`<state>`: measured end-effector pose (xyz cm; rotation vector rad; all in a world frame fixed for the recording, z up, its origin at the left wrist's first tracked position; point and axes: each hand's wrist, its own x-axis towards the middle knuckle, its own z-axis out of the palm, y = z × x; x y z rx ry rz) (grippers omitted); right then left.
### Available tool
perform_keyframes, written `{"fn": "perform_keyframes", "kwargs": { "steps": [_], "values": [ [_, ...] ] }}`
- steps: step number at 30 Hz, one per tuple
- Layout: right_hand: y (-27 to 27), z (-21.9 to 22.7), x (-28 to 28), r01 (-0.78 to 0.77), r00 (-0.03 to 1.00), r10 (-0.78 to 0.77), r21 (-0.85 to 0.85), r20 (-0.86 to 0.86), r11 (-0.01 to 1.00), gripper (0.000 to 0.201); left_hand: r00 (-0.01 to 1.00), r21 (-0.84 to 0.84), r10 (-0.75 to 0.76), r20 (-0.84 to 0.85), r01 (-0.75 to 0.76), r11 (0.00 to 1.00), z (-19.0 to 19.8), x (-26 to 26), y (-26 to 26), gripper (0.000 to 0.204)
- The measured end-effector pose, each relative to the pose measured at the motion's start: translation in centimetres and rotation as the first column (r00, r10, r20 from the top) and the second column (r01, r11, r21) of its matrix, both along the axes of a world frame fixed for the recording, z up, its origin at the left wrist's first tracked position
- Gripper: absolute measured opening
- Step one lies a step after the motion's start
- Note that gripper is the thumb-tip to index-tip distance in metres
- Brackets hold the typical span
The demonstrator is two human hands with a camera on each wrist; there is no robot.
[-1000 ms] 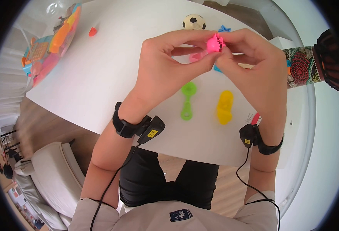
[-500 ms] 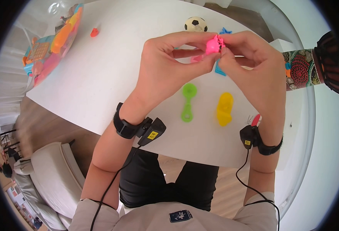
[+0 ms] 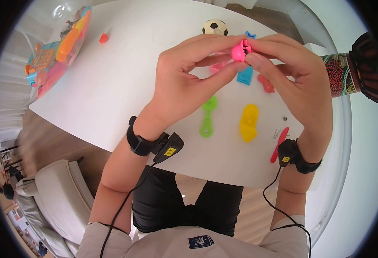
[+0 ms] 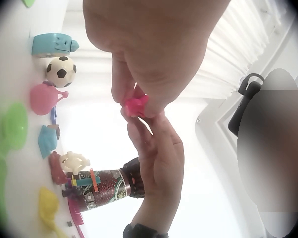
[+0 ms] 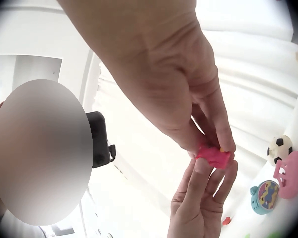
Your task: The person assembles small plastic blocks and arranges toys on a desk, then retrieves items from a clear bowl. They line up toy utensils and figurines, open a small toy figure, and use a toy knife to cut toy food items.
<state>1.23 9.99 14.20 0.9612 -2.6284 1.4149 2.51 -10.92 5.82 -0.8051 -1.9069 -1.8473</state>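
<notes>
Both hands are raised over the white table (image 3: 124, 81), their fingertips meeting at a small bright pink plastic toy piece (image 3: 239, 52) with a jagged right edge and a dark inside. My left hand (image 3: 184, 79) pinches its left side between thumb and fingers. From the other side, my right hand (image 3: 300, 81) grips the jagged edge with thumb and forefinger. In the right wrist view the pink piece (image 5: 216, 157) sits between both sets of fingertips, with the left thumb laid across it. Fingers hide much of the piece in the left wrist view.
Below the hands lie a green spoon-shaped toy (image 3: 206, 124), a yellow toy (image 3: 249, 122) and a red stick (image 3: 279, 145). Behind are a blue piece (image 3: 244, 76), a red toy (image 3: 266, 83) and a soccer ball (image 3: 215, 27). A patterned drum (image 3: 340, 75) stands right.
My right hand and wrist have shifted a little to the right, uncovering the red stick, the red toy and more of the blue piece. Both hands keep hold of the pink piece.
</notes>
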Motion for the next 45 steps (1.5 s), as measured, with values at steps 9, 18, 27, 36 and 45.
{"fn": "perform_keyframes", "kwargs": {
  "steps": [9, 18, 27, 36, 45],
  "values": [
    [-0.7, -0.8, 0.1, 0.073, 0.997, -0.071, 0.074, -0.021, 0.995, 0.023, 0.995, 0.02, 0.037, 0.093, -0.039, 0.999, -0.4, 0.1, 0.5, 0.043],
    [-1.1, -1.5, 0.2, 0.132, 0.99, -0.132, 0.0, 0.054, 0.991, 0.022, 0.977, 0.023, 0.043, 0.208, -0.048, 0.999, 0.0, 0.4, 0.6, 0.038],
    [-1.6, -1.1, 0.4, 0.171, 0.984, -0.171, 0.016, 0.058, 0.985, 0.023, 0.979, 0.063, 0.021, 0.201, -0.034, 0.997, 0.1, 0.3, 0.7, 0.04],
    [-0.8, -0.7, -0.3, 0.036, 0.997, -0.034, 0.021, -0.068, 0.999, 0.048, 0.95, 0.325, -0.186, 0.252, 0.098, 0.941, 0.2, 0.0, 0.5, 0.035],
    [-0.7, -0.8, -0.3, 0.046, 0.991, -0.041, 0.039, -0.126, 0.998, 0.05, 0.876, 0.443, -0.301, 0.376, 0.115, 0.889, 0.2, 0.2, 0.7, 0.04]
  ]
}}
